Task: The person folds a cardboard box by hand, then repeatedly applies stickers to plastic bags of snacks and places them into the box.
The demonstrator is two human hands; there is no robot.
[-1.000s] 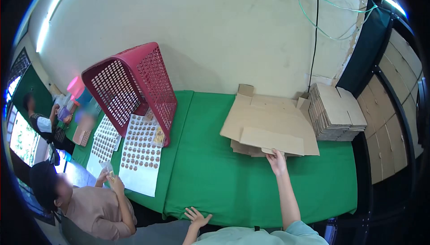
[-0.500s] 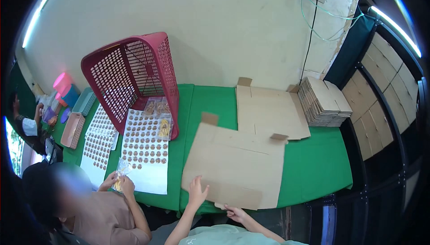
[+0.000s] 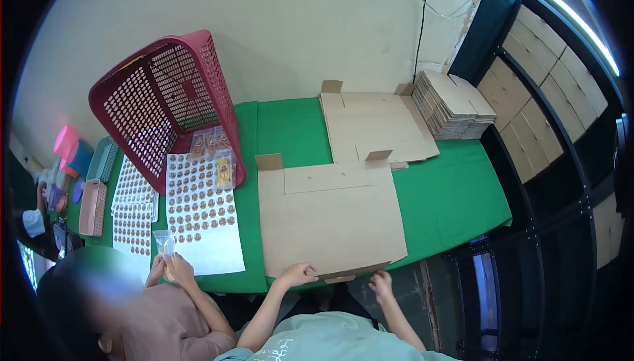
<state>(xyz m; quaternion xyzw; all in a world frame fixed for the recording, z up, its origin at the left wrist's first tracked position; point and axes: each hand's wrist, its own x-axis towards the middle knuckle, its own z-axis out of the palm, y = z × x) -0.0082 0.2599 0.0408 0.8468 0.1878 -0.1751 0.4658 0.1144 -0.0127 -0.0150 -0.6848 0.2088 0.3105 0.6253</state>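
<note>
One long table (image 3: pixel 456 189) draped in green cloth runs along a cream wall (image 3: pixel 297 24), with a dark rack of flat cartons (image 3: pixel 548 97) standing at its right end. Nearest the person, a flat unfolded cardboard box blank (image 3: pixel 330 219) lies on the cloth, its near edge overhanging the table's front. Behind it lie more flat blanks (image 3: pixel 376 123), and a tall stack of folded cardboard (image 3: pixel 456 103) sits by the wall corner. The left hand (image 3: pixel 298 274) rests curled on the near edge of the blank, fingers on top of the board. The right hand (image 3: pixel 382 285) is just below the same edge, beside a small flap; whether it actually grips the board cannot be told. To the left, a red mesh basket (image 3: pixel 165 103) lies tipped on its side, with small clear packets (image 3: pixel 214 146) at its mouth. White sheets covered in rows of round brown stickers (image 3: pixel 198 209) lie beside it. A co-worker's hands (image 3: pixel 168 268) hold a small clear bag (image 3: pixel 163 241) at the table's front. Small pastel trays (image 3: pixel 92 189) sit at the far left.
</note>
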